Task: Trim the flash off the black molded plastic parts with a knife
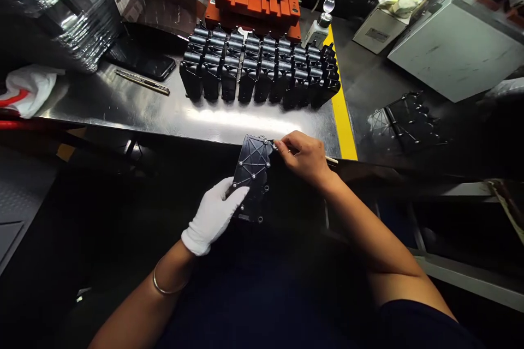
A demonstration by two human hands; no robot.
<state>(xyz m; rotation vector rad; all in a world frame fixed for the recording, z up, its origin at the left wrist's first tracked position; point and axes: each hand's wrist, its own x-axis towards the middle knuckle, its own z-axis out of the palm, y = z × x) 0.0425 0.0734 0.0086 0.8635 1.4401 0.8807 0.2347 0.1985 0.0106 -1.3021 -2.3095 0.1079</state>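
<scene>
A flat black plastic part [254, 161] with crossed ribs and several small round bosses is held up in front of the bench edge. My left hand [215, 212], in a white glove, grips its lower left side, thumb on the ribbed face. My bare right hand [303, 155] is closed in a pinch at the part's upper right corner. A thin pale stick end [332, 160] shows behind that hand and seems to belong to a slim tool in its fingers; the fingers hide most of it. Similar black parts [262, 71] stand packed in rows on the bench beyond.
On the metal bench [155, 114] lie a dark phone [151, 64] and slim metal tools [141, 82]. Behind the rows are an orange fixture [256, 2] and a small bottle [317, 32]. Clear plastic trays [77, 22] are stacked left; a grey box [458, 38] stands right, past yellow tape [343, 120].
</scene>
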